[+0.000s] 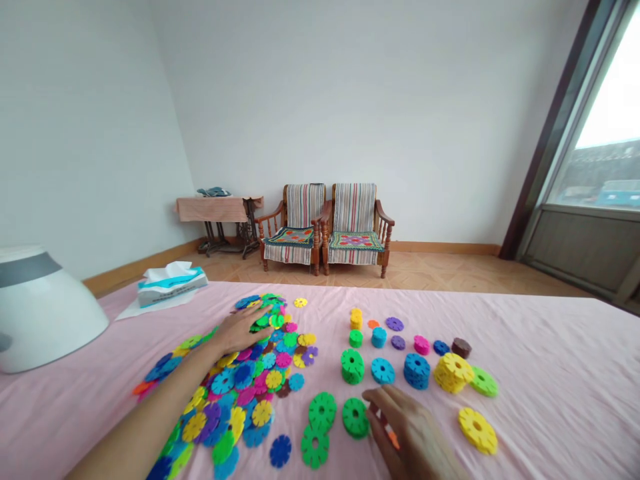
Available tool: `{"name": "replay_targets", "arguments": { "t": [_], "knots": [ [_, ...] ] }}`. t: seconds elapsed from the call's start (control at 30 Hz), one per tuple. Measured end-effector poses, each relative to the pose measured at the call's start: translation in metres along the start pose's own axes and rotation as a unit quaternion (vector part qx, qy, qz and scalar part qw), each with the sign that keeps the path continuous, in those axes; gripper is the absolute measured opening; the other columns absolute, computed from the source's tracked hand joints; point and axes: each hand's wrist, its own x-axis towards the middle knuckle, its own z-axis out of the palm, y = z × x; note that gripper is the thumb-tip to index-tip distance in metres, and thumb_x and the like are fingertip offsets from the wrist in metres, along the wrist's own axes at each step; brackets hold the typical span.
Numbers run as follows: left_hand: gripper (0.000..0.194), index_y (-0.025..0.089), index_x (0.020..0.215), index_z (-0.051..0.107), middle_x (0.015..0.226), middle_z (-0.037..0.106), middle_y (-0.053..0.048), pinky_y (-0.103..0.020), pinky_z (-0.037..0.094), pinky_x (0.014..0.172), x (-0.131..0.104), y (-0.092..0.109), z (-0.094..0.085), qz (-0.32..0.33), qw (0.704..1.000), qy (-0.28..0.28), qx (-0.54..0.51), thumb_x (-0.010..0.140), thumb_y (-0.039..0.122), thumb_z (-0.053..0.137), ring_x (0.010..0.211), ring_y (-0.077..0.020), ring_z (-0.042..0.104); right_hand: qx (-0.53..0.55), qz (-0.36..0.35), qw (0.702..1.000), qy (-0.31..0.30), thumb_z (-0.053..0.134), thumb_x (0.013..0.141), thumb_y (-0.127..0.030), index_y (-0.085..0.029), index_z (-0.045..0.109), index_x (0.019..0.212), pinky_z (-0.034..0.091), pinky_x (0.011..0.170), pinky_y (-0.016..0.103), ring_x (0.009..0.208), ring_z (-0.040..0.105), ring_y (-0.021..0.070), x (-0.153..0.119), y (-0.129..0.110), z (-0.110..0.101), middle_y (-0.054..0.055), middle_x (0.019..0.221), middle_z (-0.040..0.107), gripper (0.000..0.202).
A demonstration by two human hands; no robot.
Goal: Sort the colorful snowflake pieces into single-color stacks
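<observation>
My left hand point(246, 328) lies with fingers spread on the far part of a big heap of coloured notched discs point(245, 393). At the lower right, my right hand point(400, 423) is closed around something red and orange point(391, 437), mostly hidden by its fingers. Its fingertips are beside a green disc stack point(355, 417). Two more green discs point(323, 411) overlap left of that stack. Beyond my right hand stand stacks of green point(353, 366), blue point(417, 371) and yellow discs point(453, 372), with a light blue one point(383, 371) between them.
Smaller stacks and discs, including pink point(421, 345) and brown point(461, 347), form a farther row. A large yellow disc point(478, 431) lies at the right. A tissue box point(173, 287) and a white-grey object point(47, 310) stand at the left on the pink cloth point(560, 373).
</observation>
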Motion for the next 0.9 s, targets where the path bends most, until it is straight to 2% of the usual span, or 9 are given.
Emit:
{"name": "replay_targets", "arguments": {
  "t": [0.17,0.3,0.47,0.53,0.6,0.67,0.73,0.8,0.9],
  "knots": [
    [0.072,0.034,0.143,0.039,0.154,0.032,-0.006,-0.050,0.020,0.112,0.007,0.049,0.009,0.071,0.996,-0.063,-0.002,0.082,0.073,0.039,0.140,-0.0325,0.028,-0.009,-0.025,0.999,0.019,0.041,0.094,-0.020,-0.022,0.058,0.107,0.050,0.067,0.024,0.074,0.066,0.0157,0.001,-0.002,-0.009,0.004,0.085,0.067,0.021],
    [0.065,0.038,0.143,0.036,0.153,0.034,-0.005,-0.056,0.015,0.112,-0.008,0.076,0.004,0.108,0.989,-0.103,-0.011,0.086,0.069,0.038,0.140,-0.0352,0.028,-0.015,-0.025,0.999,0.015,0.041,0.094,-0.020,-0.022,0.057,0.106,0.051,0.066,0.024,0.075,0.066,0.0161,0.001,-0.002,-0.011,0.004,0.085,0.067,0.021],
    [0.058,0.044,0.143,0.030,0.156,0.025,-0.001,-0.062,0.009,0.111,-0.040,0.084,-0.010,0.135,0.981,-0.137,-0.019,0.089,0.065,0.036,0.142,-0.0355,0.022,-0.011,-0.014,1.000,0.000,0.038,0.095,-0.022,-0.021,0.057,0.102,0.050,0.068,0.026,0.077,0.065,0.0169,0.002,-0.003,-0.013,0.006,0.087,0.066,0.020],
    [0.057,0.044,0.142,0.031,0.156,0.024,-0.001,-0.061,0.010,0.111,-0.052,0.082,-0.017,0.138,0.978,-0.155,-0.035,0.090,0.064,0.038,0.141,-0.0348,0.023,-0.008,-0.012,1.000,-0.009,0.037,0.096,-0.022,-0.021,0.057,0.102,0.049,0.068,0.026,0.077,0.065,0.0167,0.002,-0.005,-0.013,0.005,0.086,0.065,0.020],
    [0.053,0.043,0.141,0.036,0.154,0.029,0.000,-0.056,0.015,0.113,-0.058,0.079,-0.023,0.146,0.973,-0.169,-0.062,0.091,0.061,0.040,0.140,-0.0321,0.029,-0.007,-0.015,1.000,-0.008,0.037,0.096,-0.022,-0.022,0.057,0.103,0.048,0.067,0.025,0.075,0.064,0.0165,0.002,-0.007,-0.012,0.004,0.083,0.064,0.021],
    [0.049,0.041,0.138,0.043,0.149,0.042,0.001,-0.049,0.020,0.114,-0.058,0.076,-0.027,0.158,0.973,-0.142,-0.086,0.092,0.056,0.044,0.137,-0.0277,0.037,-0.009,-0.021,1.000,0.000,0.036,0.096,-0.023,-0.023,0.057,0.101,0.047,0.065,0.025,0.073,0.063,0.0166,0.002,-0.009,-0.008,0.003,0.081,0.064,0.021],
    [0.046,0.036,0.135,0.050,0.142,0.052,0.000,-0.043,0.026,0.113,-0.049,0.076,-0.027,0.158,0.979,-0.083,-0.096,0.092,0.051,0.046,0.133,-0.0249,0.044,-0.011,-0.030,0.999,0.012,0.036,0.096,-0.023,-0.023,0.057,0.096,0.047,0.065,0.026,0.071,0.062,0.0167,0.000,-0.011,-0.004,0.003,0.079,0.063,0.021],
    [0.043,0.028,0.131,0.056,0.136,0.058,-0.004,-0.042,0.032,0.110,-0.033,0.078,-0.024,0.142,0.985,-0.029,-0.093,0.094,0.046,0.044,0.128,-0.0249,0.048,-0.014,-0.045,0.999,0.017,0.036,0.096,-0.022,-0.023,0.058,0.092,0.047,0.065,0.026,0.071,0.062,0.0170,-0.001,-0.011,0.000,0.004,0.078,0.062,0.022],
    [0.036,0.022,0.120,0.065,0.123,0.066,-0.009,-0.043,0.037,0.106,-0.003,0.086,-0.009,0.129,0.988,0.010,-0.082,0.095,0.039,0.045,0.119,-0.0256,0.055,-0.024,-0.059,0.998,0.012,0.036,0.096,-0.020,-0.022,0.058,0.091,0.047,0.066,0.026,0.072,0.062,0.0173,-0.002,-0.009,0.003,0.004,0.078,0.062,0.022]
  ]
}}
